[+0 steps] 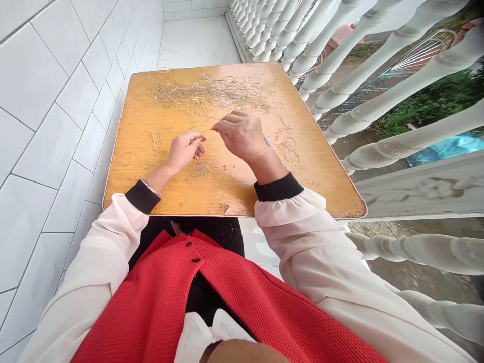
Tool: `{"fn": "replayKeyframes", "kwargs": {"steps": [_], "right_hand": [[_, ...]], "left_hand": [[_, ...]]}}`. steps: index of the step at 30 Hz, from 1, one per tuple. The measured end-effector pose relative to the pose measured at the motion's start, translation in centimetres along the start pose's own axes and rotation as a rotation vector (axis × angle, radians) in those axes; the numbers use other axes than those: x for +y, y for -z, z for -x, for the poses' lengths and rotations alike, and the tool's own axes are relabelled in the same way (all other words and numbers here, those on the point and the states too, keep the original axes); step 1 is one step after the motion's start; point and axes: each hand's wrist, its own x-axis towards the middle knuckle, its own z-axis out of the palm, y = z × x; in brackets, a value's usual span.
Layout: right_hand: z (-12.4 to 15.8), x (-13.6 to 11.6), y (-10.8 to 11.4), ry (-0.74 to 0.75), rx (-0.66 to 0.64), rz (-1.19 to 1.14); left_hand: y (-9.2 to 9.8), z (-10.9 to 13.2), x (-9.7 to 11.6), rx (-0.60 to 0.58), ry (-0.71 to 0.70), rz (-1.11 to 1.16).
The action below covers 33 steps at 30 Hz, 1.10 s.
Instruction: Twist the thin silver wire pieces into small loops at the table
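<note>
My left hand (184,151) and my right hand (241,135) hang low over a worn yellow wooden tabletop (234,189), their fingertips pinched together. A fine pale strand (206,130) stretches between the two hands and seems held by both. Beyond them lies a tangled heap of similar thin strands (204,93). Smaller loose loops (153,148) lie just left of my left hand, and another loop (290,150) lies to the right of my right hand. A metal bangle (151,188) circles my left wrist.
A white tiled wall (56,126) runs along the table's left side. White turned balusters (378,65) line the right side, with greenery beyond them. Tiled floor (196,40) stretches past the far edge. A red waistcoat (151,297) covers my torso below the table's near edge.
</note>
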Motion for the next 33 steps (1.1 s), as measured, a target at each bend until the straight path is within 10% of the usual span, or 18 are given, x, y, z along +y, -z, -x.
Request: {"fn": "replayKeyframes", "kwargs": {"steps": [33], "right_hand": [[0.4, -1.0, -1.5, -0.191, 0.102, -0.057]], "left_hand": [[-0.2, 0.8, 1.6, -0.007, 0.020, 0.044]]}}
